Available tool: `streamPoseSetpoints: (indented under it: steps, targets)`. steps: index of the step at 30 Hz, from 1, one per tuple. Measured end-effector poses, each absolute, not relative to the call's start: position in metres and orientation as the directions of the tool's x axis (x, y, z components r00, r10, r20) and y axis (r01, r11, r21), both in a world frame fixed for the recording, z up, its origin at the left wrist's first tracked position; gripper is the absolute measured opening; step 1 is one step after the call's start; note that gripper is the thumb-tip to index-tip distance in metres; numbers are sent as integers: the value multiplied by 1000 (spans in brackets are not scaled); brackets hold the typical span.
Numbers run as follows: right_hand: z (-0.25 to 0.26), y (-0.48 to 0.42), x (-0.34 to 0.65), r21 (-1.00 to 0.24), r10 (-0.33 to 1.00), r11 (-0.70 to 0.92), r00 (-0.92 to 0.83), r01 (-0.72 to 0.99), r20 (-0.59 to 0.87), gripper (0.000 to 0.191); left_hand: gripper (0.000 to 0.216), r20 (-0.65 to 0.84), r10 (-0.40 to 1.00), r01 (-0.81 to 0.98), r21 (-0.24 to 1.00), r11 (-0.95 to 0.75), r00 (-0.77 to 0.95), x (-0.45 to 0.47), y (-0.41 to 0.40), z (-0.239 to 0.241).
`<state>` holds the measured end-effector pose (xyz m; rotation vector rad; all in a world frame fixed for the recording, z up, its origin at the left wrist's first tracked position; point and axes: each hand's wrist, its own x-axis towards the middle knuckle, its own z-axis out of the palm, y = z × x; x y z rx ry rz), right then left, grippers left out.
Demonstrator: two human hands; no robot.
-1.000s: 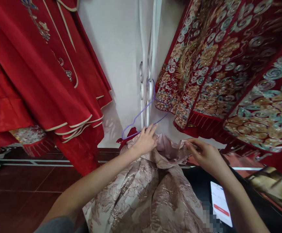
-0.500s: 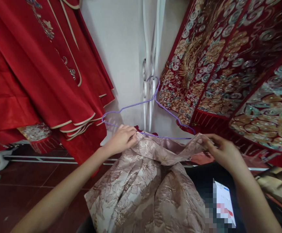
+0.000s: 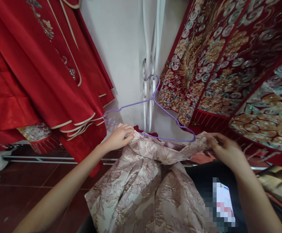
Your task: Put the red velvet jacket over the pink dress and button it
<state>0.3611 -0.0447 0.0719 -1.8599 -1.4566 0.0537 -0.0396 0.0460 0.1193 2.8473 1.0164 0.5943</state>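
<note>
A pale pink brocade garment (image 3: 150, 187) with a gold floral pattern hangs down in front of me. My left hand (image 3: 118, 137) pinches its top edge at the left, fingers closed on the cloth. My right hand (image 3: 225, 150) grips the top edge at the right, stretching it wide. A purple wire hanger (image 3: 153, 106) stands just behind the top edge, its lower bar running along the cloth between my hands and its hook up against the white metal frame (image 3: 152, 64).
Plain red robes (image 3: 41, 74) with cream trim hang at the left. Heavily embroidered red and gold garments (image 3: 228, 64) hang at the right. A white wall (image 3: 121, 48) is behind. A phone (image 3: 223, 204) with a lit screen lies at lower right. The floor is dark red.
One second ago my hands were close together with the hanger turned edge-on. Since then they have spread apart, the top edge is stretched wide and the hanger faces me flat.
</note>
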Motion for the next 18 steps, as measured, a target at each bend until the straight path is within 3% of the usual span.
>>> streamPoseSetpoints:
  steps: [9,13,18]
  targets:
    - [75,-48,370,-698,917,-56,314,714,247,33,27,337,621,609,154,-778,708,-39,46,119]
    - [78,-50,364,-666,903,-30,306,745,302,32,25,346,612,599,159,-785,711,-39,47,118]
    - [96,-43,341,-648,855,-58,373,760,360,31,26,333,608,553,252,-794,721,-30,46,111]
